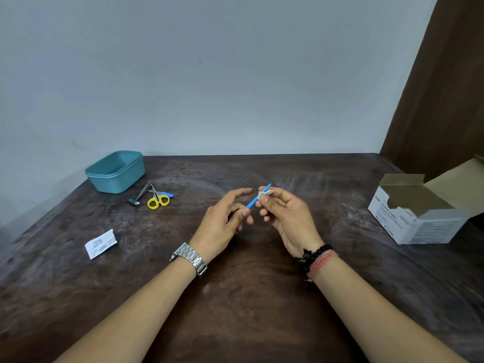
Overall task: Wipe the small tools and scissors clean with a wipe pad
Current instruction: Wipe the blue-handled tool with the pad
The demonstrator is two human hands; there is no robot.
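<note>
A thin blue tool is held in the air over the middle of the table. My left hand pinches its lower end between thumb and finger. My right hand pinches a small white wipe pad folded around the tool's upper part, and the blue tip sticks out above the pad. Near the back left lie yellow-handled scissors, a metal nail clipper and another small blue tool, close together on the table.
A teal plastic tub stands at the back left by the wall. A torn white wipe wrapper lies at the left. An open cardboard box of alcohol swabs sits at the right edge. A brown curtain hangs behind it.
</note>
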